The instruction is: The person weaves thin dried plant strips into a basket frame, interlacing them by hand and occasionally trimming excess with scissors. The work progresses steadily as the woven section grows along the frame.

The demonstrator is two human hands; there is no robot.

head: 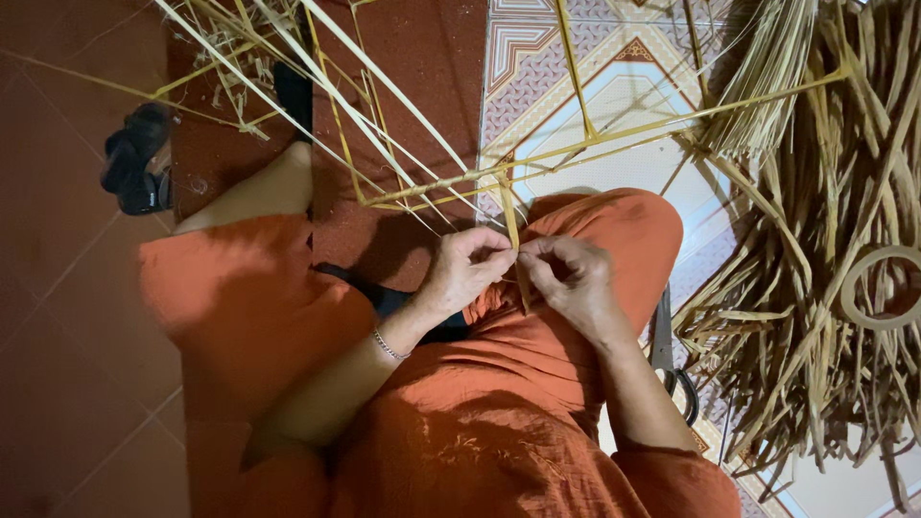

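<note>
Straw-coloured leaf strip pinched by both left hand and right hand, fingertips pressed together. Dried leaf pile right of strip, scissors between.

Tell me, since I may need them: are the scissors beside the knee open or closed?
Cannot tell. Only the scissors' dark handle loops and part of the blades show on the floor; the right forearm hides the rest.
</note>
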